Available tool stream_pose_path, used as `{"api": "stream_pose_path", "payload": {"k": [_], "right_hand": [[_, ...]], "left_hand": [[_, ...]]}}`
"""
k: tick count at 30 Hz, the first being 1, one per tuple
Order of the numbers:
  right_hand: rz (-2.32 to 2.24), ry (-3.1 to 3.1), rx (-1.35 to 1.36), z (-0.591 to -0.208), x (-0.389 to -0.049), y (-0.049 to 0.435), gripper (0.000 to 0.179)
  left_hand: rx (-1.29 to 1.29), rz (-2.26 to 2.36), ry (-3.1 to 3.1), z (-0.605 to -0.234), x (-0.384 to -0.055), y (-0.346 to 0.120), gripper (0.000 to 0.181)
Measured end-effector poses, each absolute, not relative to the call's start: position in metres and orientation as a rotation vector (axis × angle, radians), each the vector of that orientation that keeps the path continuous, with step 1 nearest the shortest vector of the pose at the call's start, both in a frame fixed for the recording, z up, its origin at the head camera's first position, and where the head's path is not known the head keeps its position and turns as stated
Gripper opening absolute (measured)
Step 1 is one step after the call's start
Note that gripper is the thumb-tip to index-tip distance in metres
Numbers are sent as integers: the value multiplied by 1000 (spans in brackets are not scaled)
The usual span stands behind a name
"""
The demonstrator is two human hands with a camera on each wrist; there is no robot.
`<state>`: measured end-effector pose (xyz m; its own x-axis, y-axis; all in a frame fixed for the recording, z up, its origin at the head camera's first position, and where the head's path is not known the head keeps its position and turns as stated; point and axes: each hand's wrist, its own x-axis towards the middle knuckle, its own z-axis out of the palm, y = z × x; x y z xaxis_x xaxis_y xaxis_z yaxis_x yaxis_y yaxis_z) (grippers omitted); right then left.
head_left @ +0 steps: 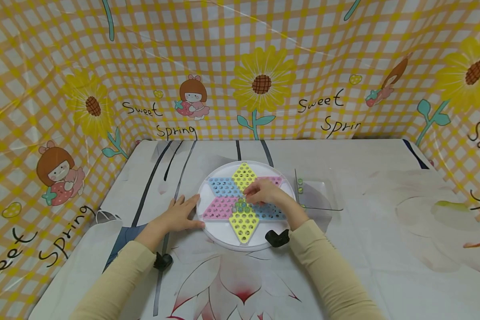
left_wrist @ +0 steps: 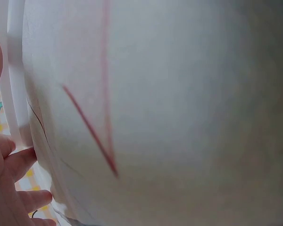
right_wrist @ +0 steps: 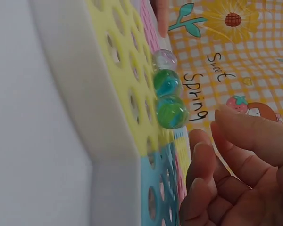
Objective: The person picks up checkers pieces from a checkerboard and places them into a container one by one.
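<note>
Left hand (head_left: 180, 217) lies flat, steadying the board (head_left: 216, 233) on the counter; right hand (head_left: 266, 192), fingers loosely curled and empty, hovers by seated marbles (right_wrist: 167, 92). A knock could dislodge them.

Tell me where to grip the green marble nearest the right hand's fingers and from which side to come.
Pinch the green marble across its exposed upper half, coming straight down from above the star board. It sits in a hole with another marble touching it in the row, so probably only the sides across the row are free for the right hand's fingertips.
</note>
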<state>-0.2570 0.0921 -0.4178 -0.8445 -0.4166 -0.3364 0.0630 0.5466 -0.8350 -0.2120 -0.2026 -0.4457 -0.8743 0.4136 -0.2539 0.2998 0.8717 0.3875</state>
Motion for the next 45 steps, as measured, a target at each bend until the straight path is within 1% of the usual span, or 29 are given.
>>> {"api": "stream_pose_path", "payload": {"k": [5, 10, 18, 26, 34, 45], "right_hand": [[-1201, 2287, -332, -420, -254, 92, 22], [-1166, 2269, -388, -420, -252, 93, 21], [-1121, 2262, -409, -419, -249, 93, 15], [-1038, 2283, -485, -420, -248, 93, 18], [-994, 2316, -554, -423, -247, 91, 16], [-907, 2362, -560, -420, -244, 88, 18]], "left_hand": [[536, 472, 2707, -445, -212, -202, 97], [539, 464, 2711, -445, -212, -202, 98], [537, 463, 2710, -444, -211, -201, 97], [542, 471, 2714, -443, -209, -201, 97], [536, 476, 2710, -441, -209, -200, 96], [529, 474, 2712, -441, -209, -200, 96]]}}
